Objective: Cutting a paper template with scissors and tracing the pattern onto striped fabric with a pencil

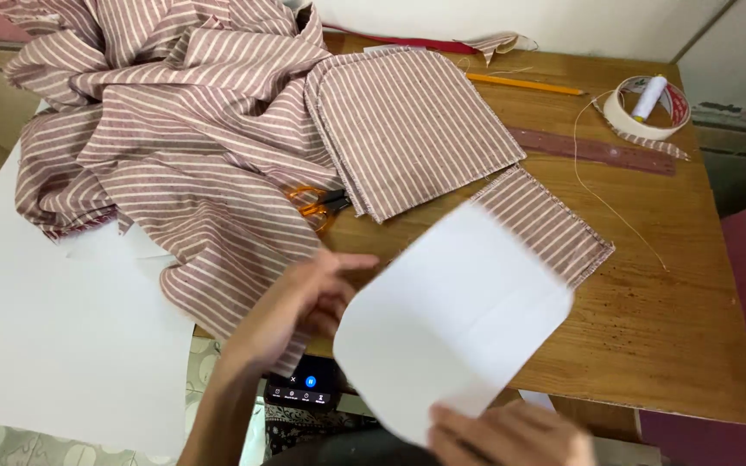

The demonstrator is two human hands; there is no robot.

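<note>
My right hand [511, 436] grips the lower edge of a white paper pattern piece [451, 315] with rounded corners, held above the wooden table [675, 319]. My left hand [304, 302] hovers at the paper's left edge, fingers spread, touching or nearly touching it. Under the paper's far end lies a small striped fabric piece [550, 229]. A larger cut striped piece [412, 129] with rounded corners lies beyond it. Orange-handled scissors [317, 205] peek out from under the fabric.
A big heap of striped cloth [166, 129] covers the left of the table and a white sheet [53, 336]. A pencil [524, 84], ruler [597, 149], tape roll [649, 108] with a thread spool and a loose thread lie at the far right. A phone [304, 388] sits below.
</note>
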